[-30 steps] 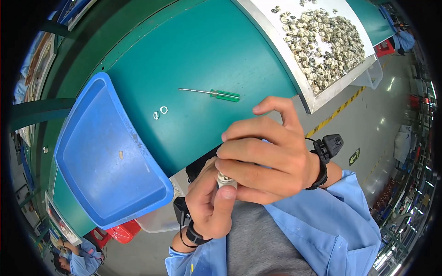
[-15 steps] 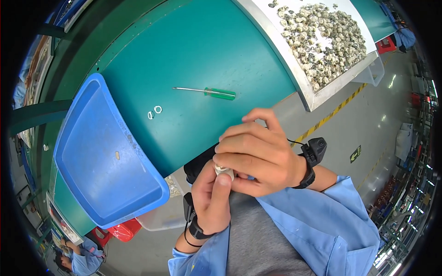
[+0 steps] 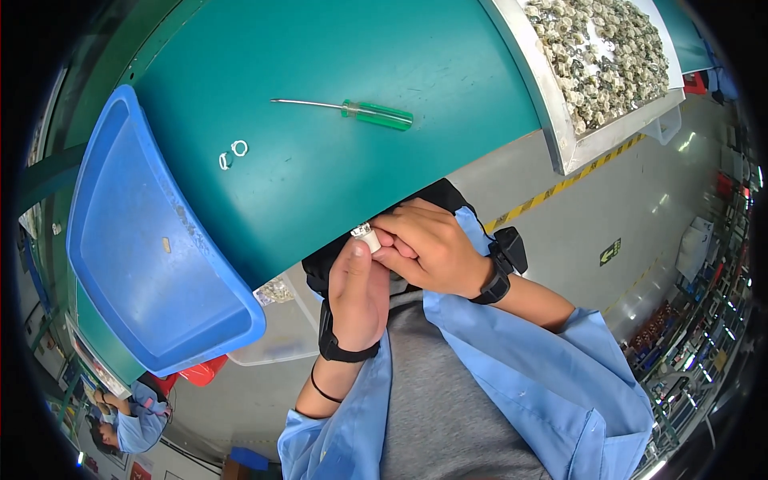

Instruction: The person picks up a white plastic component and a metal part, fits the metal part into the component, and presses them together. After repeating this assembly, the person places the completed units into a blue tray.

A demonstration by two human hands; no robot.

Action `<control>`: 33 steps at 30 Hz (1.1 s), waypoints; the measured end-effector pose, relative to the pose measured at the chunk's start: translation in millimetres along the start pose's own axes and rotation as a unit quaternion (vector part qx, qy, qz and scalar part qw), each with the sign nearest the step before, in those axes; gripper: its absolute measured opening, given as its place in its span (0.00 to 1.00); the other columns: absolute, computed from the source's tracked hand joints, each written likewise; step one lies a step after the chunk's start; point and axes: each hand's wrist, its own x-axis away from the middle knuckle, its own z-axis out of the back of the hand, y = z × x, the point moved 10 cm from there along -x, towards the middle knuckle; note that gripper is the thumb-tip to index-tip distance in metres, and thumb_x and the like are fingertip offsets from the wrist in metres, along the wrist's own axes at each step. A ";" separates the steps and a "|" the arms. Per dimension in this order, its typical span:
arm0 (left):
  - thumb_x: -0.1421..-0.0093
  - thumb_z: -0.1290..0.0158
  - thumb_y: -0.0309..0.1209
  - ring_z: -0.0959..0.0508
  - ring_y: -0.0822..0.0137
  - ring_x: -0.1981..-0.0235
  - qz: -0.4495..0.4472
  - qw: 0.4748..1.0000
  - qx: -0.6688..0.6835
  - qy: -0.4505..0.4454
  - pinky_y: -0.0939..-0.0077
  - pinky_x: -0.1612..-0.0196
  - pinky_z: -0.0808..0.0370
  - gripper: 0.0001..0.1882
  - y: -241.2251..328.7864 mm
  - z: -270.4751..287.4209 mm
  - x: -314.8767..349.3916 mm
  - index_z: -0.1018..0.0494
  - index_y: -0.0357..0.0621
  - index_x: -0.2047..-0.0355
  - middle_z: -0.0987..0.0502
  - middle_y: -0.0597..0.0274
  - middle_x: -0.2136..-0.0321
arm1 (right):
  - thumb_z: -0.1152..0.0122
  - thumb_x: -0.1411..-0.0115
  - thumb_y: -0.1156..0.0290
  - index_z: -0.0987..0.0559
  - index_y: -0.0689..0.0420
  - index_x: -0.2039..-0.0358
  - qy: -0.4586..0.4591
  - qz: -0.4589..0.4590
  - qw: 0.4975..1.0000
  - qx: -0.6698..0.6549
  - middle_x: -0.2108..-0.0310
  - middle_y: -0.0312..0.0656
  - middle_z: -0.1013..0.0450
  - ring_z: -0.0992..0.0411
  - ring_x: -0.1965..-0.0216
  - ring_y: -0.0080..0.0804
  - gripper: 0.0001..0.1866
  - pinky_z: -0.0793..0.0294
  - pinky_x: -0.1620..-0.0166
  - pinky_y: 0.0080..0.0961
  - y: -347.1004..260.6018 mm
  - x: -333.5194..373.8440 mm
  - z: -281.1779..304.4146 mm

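Just off the table's near edge, my two hands meet around a small white cylindrical part (image 3: 369, 239) with a shiny, metallic-looking end. My left hand (image 3: 358, 292) pinches it with the thumb on its side. The fingers of my right hand (image 3: 432, 242) close on it from the other side, covering some of it. On the green table (image 3: 336, 176) lie a screwdriver (image 3: 376, 114) with a green handle and two small white rings (image 3: 239, 148), the hands touching neither.
To the left, a blue tray (image 3: 192, 212) holds one small tan piece. A metal-edged tray (image 3: 564, 148) at the upper right is heaped with small cream and metallic parts (image 3: 600, 64). A clear bin (image 3: 276, 340) stands below the table edge. Another person (image 3: 140, 420) sits at the lower left.
Both hands, with the part between them, have shifted up and slightly left in the picture. The right fingers, raised and spread before, now curl in by the part. The view has shifted too.
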 end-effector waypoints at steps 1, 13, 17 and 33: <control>0.25 0.61 0.40 0.25 0.63 0.56 -0.001 1.000 -0.006 0.000 0.66 0.47 0.30 0.18 -0.8 0.9 -0.3 0.31 0.35 0.58 0.25 0.53 0.61 | 0.32 0.45 0.70 0.22 0.64 0.57 -0.001 0.001 1.000 -0.004 0.70 0.44 0.24 0.25 0.70 0.39 0.17 0.27 0.65 0.31 1.2 0.6 -1.5; 0.25 0.60 0.40 0.26 0.67 0.57 -0.023 0.998 -0.036 0.037 0.71 0.49 0.31 0.18 -7.4 12.5 -1.4 0.30 0.35 0.59 0.25 0.57 0.62 | 0.33 0.45 0.71 0.22 0.64 0.55 0.000 0.007 1.000 -0.021 0.67 0.46 0.22 0.24 0.67 0.42 0.18 0.24 0.61 0.34 10.0 -2.0 -6.6; 0.26 0.59 0.40 0.25 0.69 0.59 -0.032 0.998 -0.032 0.038 0.73 0.50 0.30 0.18 -3.0 9.8 -1.6 0.30 0.35 0.59 0.25 0.58 0.63 | 0.32 0.46 0.71 0.22 0.65 0.55 -0.015 0.015 1.000 -0.018 0.66 0.46 0.22 0.24 0.66 0.43 0.19 0.24 0.61 0.35 13.1 -1.3 -10.8; 0.26 0.58 0.37 0.25 0.70 0.61 -0.024 0.986 -0.129 0.102 0.75 0.53 0.29 0.17 -4.2 13.6 4.2 0.30 0.33 0.57 0.25 0.59 0.64 | 0.35 0.44 0.72 0.22 0.63 0.53 -0.003 -0.017 0.994 -0.107 0.67 0.46 0.23 0.24 0.66 0.45 0.18 0.24 0.61 0.36 27.3 9.3 -18.4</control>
